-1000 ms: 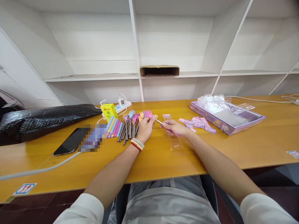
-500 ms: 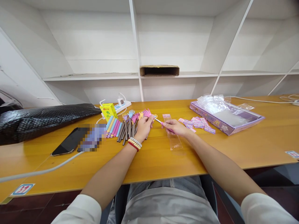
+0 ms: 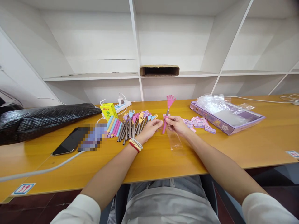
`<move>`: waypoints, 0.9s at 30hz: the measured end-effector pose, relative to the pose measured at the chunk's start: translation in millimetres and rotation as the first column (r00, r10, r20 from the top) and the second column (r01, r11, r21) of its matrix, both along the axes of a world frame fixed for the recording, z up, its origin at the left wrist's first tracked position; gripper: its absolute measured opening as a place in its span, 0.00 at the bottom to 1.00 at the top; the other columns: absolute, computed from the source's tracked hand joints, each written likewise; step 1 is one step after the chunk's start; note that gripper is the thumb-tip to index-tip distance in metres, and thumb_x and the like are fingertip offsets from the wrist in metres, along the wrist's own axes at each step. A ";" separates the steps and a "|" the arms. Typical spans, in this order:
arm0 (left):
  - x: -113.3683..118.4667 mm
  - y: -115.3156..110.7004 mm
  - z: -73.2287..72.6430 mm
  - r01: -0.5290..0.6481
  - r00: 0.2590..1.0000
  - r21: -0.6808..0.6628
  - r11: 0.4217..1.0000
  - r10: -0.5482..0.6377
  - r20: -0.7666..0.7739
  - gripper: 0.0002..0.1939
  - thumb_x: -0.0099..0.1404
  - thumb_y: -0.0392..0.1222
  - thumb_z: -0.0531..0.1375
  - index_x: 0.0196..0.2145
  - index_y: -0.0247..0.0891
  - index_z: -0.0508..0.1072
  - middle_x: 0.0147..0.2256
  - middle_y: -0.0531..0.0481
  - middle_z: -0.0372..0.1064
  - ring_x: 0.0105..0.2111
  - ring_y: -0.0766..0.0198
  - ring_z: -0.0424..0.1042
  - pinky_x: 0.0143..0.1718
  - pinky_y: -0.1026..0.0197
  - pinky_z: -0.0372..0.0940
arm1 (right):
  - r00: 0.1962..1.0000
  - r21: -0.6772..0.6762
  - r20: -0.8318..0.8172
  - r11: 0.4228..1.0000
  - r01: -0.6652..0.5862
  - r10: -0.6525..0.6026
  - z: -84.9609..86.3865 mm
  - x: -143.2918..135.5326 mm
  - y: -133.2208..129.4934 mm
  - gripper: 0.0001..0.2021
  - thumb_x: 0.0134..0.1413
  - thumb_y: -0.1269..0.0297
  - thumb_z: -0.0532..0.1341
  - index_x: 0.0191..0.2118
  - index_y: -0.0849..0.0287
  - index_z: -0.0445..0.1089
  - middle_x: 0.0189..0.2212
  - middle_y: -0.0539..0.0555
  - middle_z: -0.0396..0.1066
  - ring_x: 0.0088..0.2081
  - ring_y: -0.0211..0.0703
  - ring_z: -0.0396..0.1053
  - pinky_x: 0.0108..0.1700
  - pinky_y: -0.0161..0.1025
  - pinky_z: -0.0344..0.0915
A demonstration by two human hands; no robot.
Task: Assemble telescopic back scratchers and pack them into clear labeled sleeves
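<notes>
My right hand (image 3: 175, 124) grips a pink back scratcher (image 3: 171, 101) by its pink handle, and its claw end points up and away from me. Just left of that handle is my left hand (image 3: 150, 129), thumb and fingers drawn together; whether anything is between the fingertips cannot be seen. Partly behind the right hand, a clear plastic bag (image 3: 175, 143) lies flat on the table. Several back scratchers with metal rods (image 3: 126, 129) and coloured claws lie left of my left hand. Beside them are several pastel handles (image 3: 113, 127).
Small pink-purple cards (image 3: 198, 123) lie right of my right hand, near a purple box (image 3: 230, 127) with clear bags (image 3: 213, 104). A yellow carton (image 3: 108, 111), power strip (image 3: 123, 106), phone (image 3: 70, 141) and black wrapped bundle (image 3: 46, 121) are left. White shelving (image 3: 93, 75) stands behind.
My left hand has let go of the pink claw end and moved slightly right and down. In my right hand, the back scratcher has swung from pointing left to upright.
</notes>
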State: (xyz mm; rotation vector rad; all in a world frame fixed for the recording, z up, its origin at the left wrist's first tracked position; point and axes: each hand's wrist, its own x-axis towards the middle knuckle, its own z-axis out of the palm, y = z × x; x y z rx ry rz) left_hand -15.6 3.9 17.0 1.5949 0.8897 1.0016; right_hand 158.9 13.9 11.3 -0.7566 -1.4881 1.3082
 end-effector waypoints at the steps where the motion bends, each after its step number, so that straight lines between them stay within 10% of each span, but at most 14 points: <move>1: 0.9 -1.1 -0.6 0.049 0.999 0.006 0.999 -0.049 -0.021 0.19 0.58 0.55 0.57 0.35 0.34 0.70 0.30 0.48 0.68 0.31 0.66 0.67 0.32 0.63 0.63 | 1.000 -0.010 -0.010 1.000 0.007 -0.007 -1.1 -0.1 0.8 0.18 0.46 0.50 0.62 0.29 0.63 0.66 0.16 0.47 0.58 0.16 0.30 0.55 0.18 0.31 0.48; 27: -0.7 -3.0 -3.8 -0.029 0.852 0.513 0.858 0.289 -0.436 0.19 0.64 0.52 0.49 0.29 0.37 0.72 0.22 0.52 0.64 0.23 0.66 0.59 0.26 0.63 0.52 | 0.992 0.063 0.050 0.992 0.111 -0.114 1.3 2.4 4.6 0.18 0.42 0.51 0.64 0.25 0.64 0.67 0.16 0.47 0.57 0.18 0.30 0.51 0.21 0.32 0.48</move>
